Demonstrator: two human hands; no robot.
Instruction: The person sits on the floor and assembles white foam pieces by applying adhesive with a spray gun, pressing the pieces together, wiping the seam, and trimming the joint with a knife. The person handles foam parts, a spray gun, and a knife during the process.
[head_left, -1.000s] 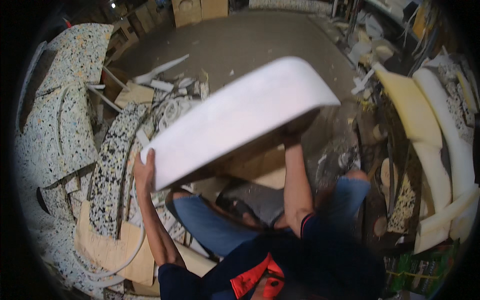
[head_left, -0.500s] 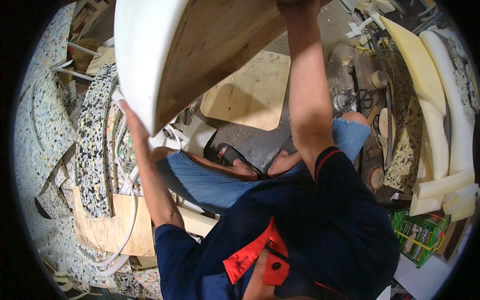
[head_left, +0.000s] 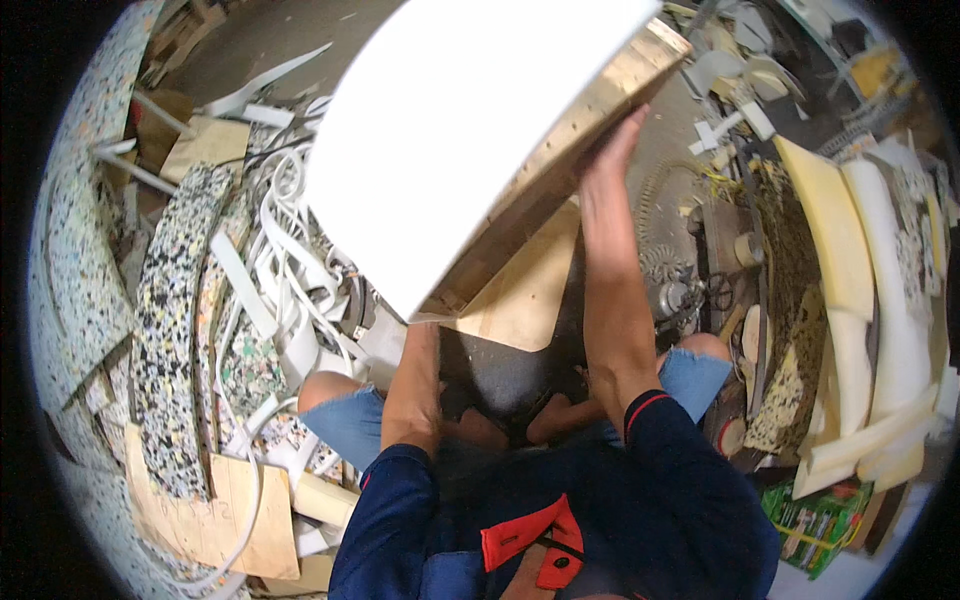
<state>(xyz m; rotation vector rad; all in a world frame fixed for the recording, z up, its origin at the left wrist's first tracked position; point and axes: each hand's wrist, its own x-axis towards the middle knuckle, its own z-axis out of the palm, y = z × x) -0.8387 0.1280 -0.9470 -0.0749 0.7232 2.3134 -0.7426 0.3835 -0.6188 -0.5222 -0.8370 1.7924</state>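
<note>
A large wooden panel (head_left: 560,155) with thick white foam (head_left: 470,110) over its upper face is held up in front of me, slanting. Its near corner points down toward my lap and its far end rises to the right. My right hand (head_left: 614,152) grips the panel's wooden edge from the right side, partly hidden by it. The left forearm (head_left: 410,385) reaches up to the near corner, where the panel covers my left hand and its fingers. On the floor below lies a pale plywood board (head_left: 530,300), partly covered by the panel.
White foam strips (head_left: 290,260) lie tangled at the left beside speckled foam pieces (head_left: 175,330) and a marked plywood piece (head_left: 255,515). To the right are a coiled hose (head_left: 655,210), a roll of tape (head_left: 748,250), long yellowish foam pieces (head_left: 830,240) and a green package (head_left: 815,525).
The panel has turned so its white foam face shows more and its wooden face less. My left hand has moved inward, under the near corner. My right hand has come lower along the edge.
</note>
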